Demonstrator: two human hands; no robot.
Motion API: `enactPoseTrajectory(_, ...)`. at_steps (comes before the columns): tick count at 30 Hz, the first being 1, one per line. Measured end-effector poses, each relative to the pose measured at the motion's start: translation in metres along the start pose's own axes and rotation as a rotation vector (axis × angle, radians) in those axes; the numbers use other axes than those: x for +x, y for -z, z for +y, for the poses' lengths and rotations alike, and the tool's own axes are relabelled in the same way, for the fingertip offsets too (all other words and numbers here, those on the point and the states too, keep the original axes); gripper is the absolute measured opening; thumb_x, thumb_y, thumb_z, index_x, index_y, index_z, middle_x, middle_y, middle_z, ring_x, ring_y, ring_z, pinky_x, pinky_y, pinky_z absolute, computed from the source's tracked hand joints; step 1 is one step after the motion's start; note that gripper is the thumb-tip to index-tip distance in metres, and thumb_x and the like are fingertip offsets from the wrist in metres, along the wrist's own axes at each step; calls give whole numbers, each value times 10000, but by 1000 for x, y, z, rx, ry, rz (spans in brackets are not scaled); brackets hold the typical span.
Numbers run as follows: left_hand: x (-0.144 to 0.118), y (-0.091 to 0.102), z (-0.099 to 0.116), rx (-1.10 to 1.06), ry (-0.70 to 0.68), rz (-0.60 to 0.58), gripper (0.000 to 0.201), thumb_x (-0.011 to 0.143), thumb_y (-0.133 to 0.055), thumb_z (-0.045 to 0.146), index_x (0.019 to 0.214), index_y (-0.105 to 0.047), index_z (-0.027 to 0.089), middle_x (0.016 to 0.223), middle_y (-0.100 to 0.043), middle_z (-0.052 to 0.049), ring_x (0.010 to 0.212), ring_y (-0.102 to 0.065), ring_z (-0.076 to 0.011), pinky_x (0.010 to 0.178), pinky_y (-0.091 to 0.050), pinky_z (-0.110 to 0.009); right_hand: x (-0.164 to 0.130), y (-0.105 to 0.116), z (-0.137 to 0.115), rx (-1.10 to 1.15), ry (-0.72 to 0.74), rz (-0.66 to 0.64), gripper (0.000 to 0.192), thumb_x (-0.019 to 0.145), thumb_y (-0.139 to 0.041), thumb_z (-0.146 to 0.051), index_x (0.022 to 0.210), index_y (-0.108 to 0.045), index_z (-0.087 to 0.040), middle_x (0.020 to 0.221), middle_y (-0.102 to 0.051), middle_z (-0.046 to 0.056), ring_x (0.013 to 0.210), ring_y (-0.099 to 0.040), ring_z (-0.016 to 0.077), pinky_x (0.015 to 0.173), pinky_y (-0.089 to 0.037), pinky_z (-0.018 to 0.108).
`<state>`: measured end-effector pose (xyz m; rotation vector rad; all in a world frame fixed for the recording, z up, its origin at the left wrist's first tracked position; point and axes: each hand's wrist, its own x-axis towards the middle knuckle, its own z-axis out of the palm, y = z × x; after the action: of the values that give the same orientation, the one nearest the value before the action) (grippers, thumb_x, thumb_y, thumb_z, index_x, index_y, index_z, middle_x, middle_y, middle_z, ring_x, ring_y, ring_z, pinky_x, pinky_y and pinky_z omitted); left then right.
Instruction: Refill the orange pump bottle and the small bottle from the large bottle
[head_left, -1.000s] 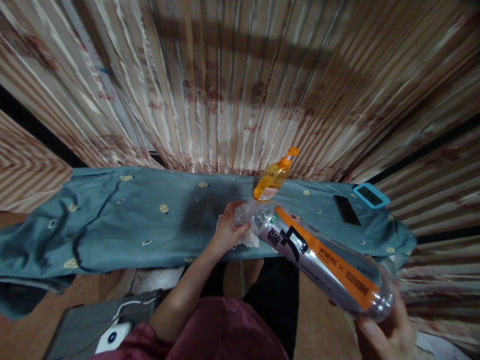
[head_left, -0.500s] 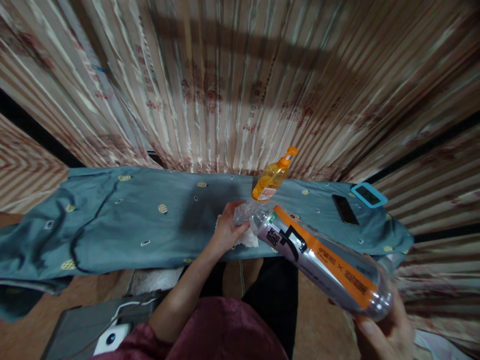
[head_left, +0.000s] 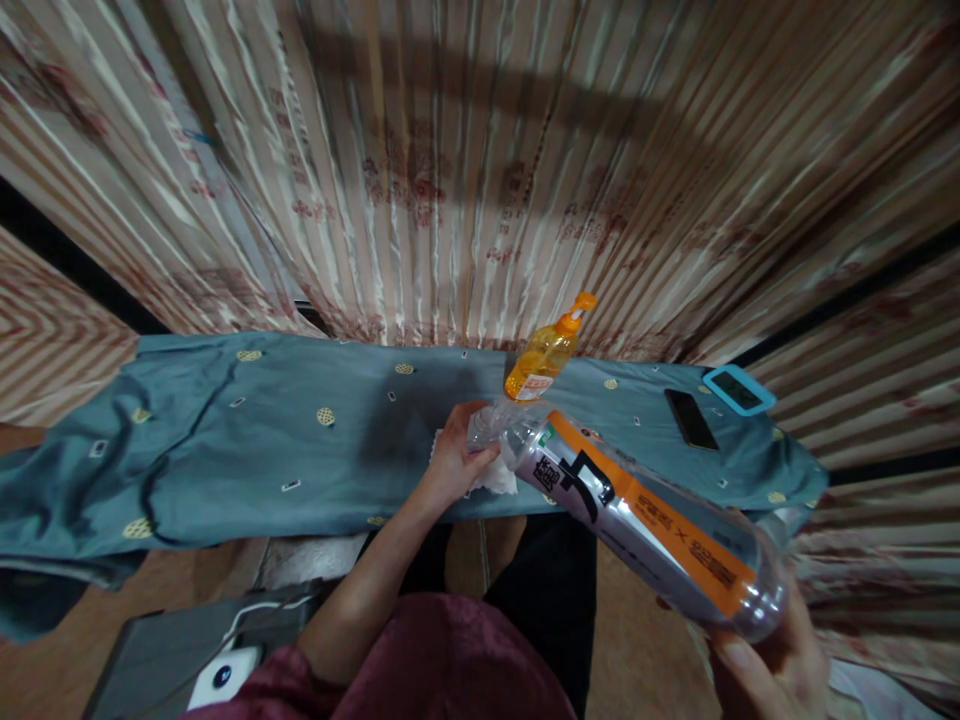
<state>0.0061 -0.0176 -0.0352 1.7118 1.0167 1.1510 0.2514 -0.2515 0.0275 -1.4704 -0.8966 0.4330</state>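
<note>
A large clear plastic bottle [head_left: 637, 520] with an orange and silver label is tilted, its neck down to the left. My right hand [head_left: 772, 650] grips it around the base at the lower right. My left hand [head_left: 457, 455] is closed around a small clear cup [head_left: 486, 428] over the table. The bottle's neck end meets the cup; whether it rests on the rim or hangs just inside, I cannot tell. Any flow of liquid is too faint to see. Beneath the left hand lies a white paper tissue [head_left: 499, 476].
A narrow table with a green pineapple-print cloth [head_left: 330, 470] runs across the view. An orange pump bottle [head_left: 541, 360] stands just behind the cup. To the right lie a black phone [head_left: 691, 419] and a blue-framed device [head_left: 739, 390]. Behind hangs a striped curtain [head_left: 465, 200].
</note>
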Motion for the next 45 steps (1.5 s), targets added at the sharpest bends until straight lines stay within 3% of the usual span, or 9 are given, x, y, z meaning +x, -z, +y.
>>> enactPoseTrajectory(9, -1, -1, -1, -2, 6, 6, 497, 824, -803, 293, 1277, -627, 189, 1279, -717, -134, 1211, -702, -342, 1072, -561, -506, -2, -7, -6, 43, -34, 49, 873, 727, -892, -437, 1528, -590, -267, 1649, -513, 120, 1580, -335, 518, 1267, -197, 791)
enactPoseTrajectory(15, 0, -1, 0, -5, 12, 5, 492, 822, -797, 265, 1278, -630, 193, 1277, -720, -127, 1221, -700, -334, 1078, -559, -495, 2, 2, 1, 20, -32, 34, 899, 659, -936, -490, 1472, -635, -251, 1610, -551, 156, 1543, -357, 579, 1215, -203, 860)
enactPoseTrajectory(19, 0, 0, 1, -12, 15, 4, 497, 818, -801, 266, 1278, -627, 193, 1284, -716, -132, 1224, -698, -338, 1081, -557, -501, -1, -9, -13, 73, -101, 77, 910, 670, -949, -546, 1474, -630, -265, 1628, -531, 137, 1563, -344, 542, 1255, -164, 818)
enactPoseTrajectory(28, 1, 0, 2, -7, 16, 13, 504, 790, -799, 219, 1261, -619, 201, 1258, -714, -129, 1202, -703, -343, 1070, -559, -517, 0, -19, -23, 83, -108, 109, 903, 628, -953, -501, 1440, -648, -254, 1587, -568, 155, 1527, -368, 581, 1212, -192, 850)
enactPoseTrajectory(32, 1, 0, 0, -15, 2, 2, 498, 801, -798, 243, 1266, -624, 204, 1269, -709, -124, 1219, -696, -335, 1083, -548, -489, -3, -24, -33, 46, -145, 90, 947, 657, -940, -560, 1486, -596, -257, 1640, -512, 145, 1560, -350, 523, 1252, -189, 795)
enactPoseTrajectory(37, 2, 0, -4, -24, -11, 7, 526, 795, -802, 259, 1284, -619, 199, 1272, -711, -117, 1215, -699, -331, 1078, -551, -483, -4, -19, -27, 44, -136, 64, 973, 655, -941, -520, 1517, -575, -257, 1629, -528, 129, 1552, -374, 505, 1265, -247, 720)
enactPoseTrajectory(45, 2, 0, -5, -14, -29, 10, 518, 800, -782, 252, 1288, -618, 192, 1269, -714, -127, 1216, -703, -341, 1076, -552, -494, -4, -21, -29, 48, -160, 74, 993, 645, -946, -593, 1508, -567, -280, 1619, -535, 128, 1556, -372, 498, 1279, -206, 706)
